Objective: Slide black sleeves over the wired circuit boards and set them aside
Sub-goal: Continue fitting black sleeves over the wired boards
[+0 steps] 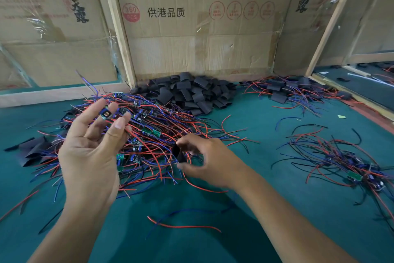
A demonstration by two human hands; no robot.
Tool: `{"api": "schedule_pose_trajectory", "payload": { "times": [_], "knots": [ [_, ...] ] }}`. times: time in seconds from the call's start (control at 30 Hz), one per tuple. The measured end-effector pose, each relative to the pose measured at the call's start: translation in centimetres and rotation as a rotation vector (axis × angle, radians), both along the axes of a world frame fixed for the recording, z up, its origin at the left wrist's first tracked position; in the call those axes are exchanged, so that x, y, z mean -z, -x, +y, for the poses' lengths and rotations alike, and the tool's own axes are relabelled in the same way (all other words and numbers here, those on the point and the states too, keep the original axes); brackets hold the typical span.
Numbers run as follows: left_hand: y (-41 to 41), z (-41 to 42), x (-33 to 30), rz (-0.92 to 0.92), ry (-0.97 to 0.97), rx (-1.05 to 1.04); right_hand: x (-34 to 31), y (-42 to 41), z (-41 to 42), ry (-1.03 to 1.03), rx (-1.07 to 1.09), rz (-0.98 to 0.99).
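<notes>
Printed characters on the cardboard box (200, 17) are cut off by the top edge. Most circuit boards are buried under the wire tangle (162, 126). A second wire pile (349, 164) is clipped at the right edge, and both forearms at the bottom.

cardboard box (202, 28) printed "供港品质", red "360 PCS" stamp

Black sleeve (178, 154) between right fingers (191, 142)
</notes>
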State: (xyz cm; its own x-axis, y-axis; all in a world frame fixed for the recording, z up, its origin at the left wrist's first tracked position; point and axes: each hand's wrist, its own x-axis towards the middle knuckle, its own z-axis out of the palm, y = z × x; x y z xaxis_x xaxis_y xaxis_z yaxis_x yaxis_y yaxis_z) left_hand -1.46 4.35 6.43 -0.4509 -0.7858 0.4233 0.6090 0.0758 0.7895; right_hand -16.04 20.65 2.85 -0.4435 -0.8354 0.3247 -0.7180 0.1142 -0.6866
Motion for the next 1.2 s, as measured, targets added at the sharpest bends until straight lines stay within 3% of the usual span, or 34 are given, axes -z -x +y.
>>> {"api": "schedule_pose_trajectory", "payload": {
  "times": [0.37, 0.6, 1.2],
  "knots": [
    [0.1, 1.4, -1.1, 0.079, -0.151, 0.101, 0.4, -2.5, -1.0, -0.034, -0.256, -0.277],
    [0.0, 2.3, -1.4, 0.089, -0.180, 0.149, 1.1, -2.8, -1.4, -0.032, -0.241, -0.411],
    [0.2, 1.8, -1.1, 0.083, -0.273, 0.120, 0.0, -2.8, -1.1, 0.051, -0.308, -0.517]
  ]
}}
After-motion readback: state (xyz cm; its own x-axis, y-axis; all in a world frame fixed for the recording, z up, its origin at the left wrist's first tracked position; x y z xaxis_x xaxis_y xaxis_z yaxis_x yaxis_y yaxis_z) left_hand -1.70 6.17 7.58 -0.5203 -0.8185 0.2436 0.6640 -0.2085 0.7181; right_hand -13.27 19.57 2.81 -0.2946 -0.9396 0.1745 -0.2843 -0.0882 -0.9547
